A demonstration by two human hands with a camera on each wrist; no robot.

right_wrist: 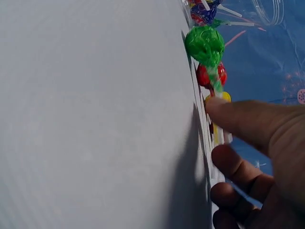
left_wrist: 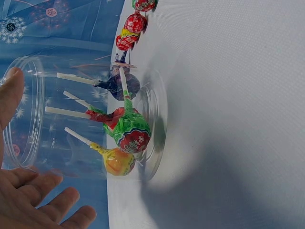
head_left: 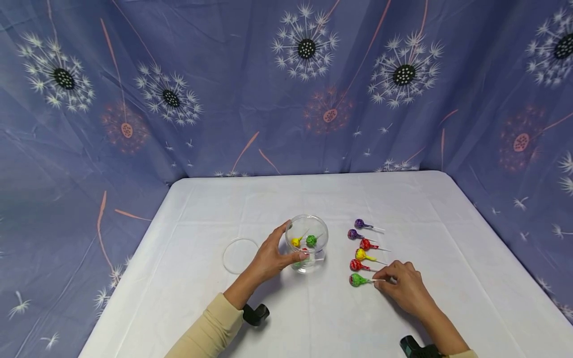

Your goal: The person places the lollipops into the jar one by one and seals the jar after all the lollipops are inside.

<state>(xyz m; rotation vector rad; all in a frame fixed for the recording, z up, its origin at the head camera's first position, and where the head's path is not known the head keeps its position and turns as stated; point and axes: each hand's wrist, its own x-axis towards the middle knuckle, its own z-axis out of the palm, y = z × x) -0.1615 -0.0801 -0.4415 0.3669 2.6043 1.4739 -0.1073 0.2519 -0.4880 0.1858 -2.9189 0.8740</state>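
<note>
My left hand (head_left: pixel 271 256) grips a clear plastic jar (head_left: pixel 315 266) near its rim, thumb on the near side. The jar stands upright on the table; in the left wrist view several lollipops lie in its bottom, among them a yellow lollipop (left_wrist: pixel 117 161), a green-wrapped lollipop (left_wrist: pixel 131 131) and a purple lollipop (left_wrist: pixel 125 87). To the right, my right hand (head_left: pixel 405 287) pinches the stick of a green lollipop (head_left: pixel 357 280), the nearest in a column of lollipops. Just beyond it lie a red lollipop (head_left: pixel 355 265) and a yellow lollipop (head_left: pixel 360 254).
Farther up the column are another red lollipop (head_left: pixel 365 244) and two purple ones, the farthest being a purple lollipop (head_left: pixel 359 223). A clear round lid (head_left: pixel 241 238) lies left of the jar on the white-covered table (head_left: pixel 201 209). A patterned blue curtain (head_left: pixel 250 99) hangs behind.
</note>
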